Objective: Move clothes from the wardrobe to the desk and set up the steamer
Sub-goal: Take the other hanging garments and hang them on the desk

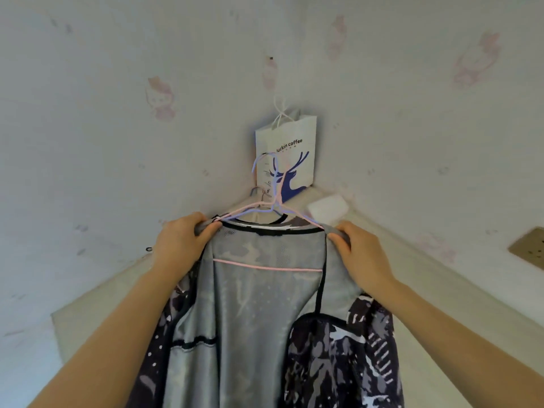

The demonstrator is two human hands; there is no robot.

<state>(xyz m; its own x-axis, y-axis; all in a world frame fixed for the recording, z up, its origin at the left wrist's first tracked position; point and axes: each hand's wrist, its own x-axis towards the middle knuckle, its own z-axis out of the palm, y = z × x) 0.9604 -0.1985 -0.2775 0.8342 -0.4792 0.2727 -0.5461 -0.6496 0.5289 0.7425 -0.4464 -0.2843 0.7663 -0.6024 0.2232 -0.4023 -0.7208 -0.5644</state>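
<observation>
A grey garment [259,304] with black trim and dark patterned sleeves hangs inside out on a pink and a lilac wire hanger [265,209]. My left hand [184,235] pinches the garment's left shoulder. My right hand [357,250] grips its right shoulder. I hold it up in front of a room corner, the hooks pointing up and free. No steamer or wardrobe is in view.
A white paper bag [290,145] with a blue deer print hangs in the corner on a wall nail. A white box [328,209] sits on the pale ledge [441,275] below. A wall socket [530,248] shows at the right edge.
</observation>
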